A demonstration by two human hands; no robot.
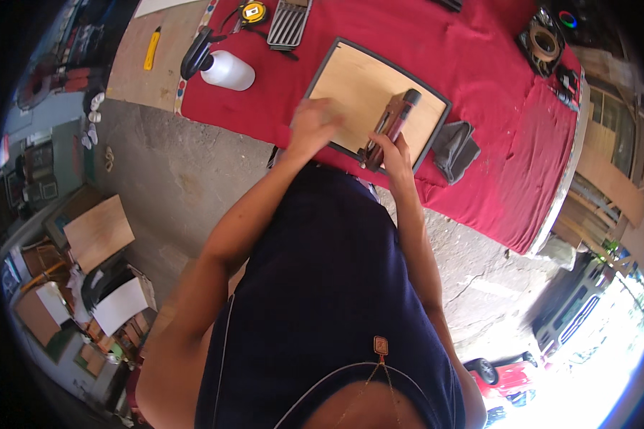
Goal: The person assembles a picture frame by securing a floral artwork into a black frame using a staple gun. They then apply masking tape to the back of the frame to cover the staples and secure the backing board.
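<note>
A square plywood panel [350, 82] with a dark border lies on a red cloth near the table's front edge. My right hand [396, 151] is closed around a reddish-brown staple gun [392, 127] with a black end, tilted over the panel's right half. Over the panel's left edge is my left hand [315, 127], its fingers smeared by motion. Nothing can be made out in it. A crumpled dark grey cloth [454, 151] rests beside the panel's right edge.
A white spray bottle [229, 70] with a black head lies at the left, near a yellow tape measure [253, 12] and a grey slatted tray [290, 25]. Farther left a yellow cutter [152, 48] is on a wooden board. A power tool [542, 44] stands far right on the red cloth [508, 143].
</note>
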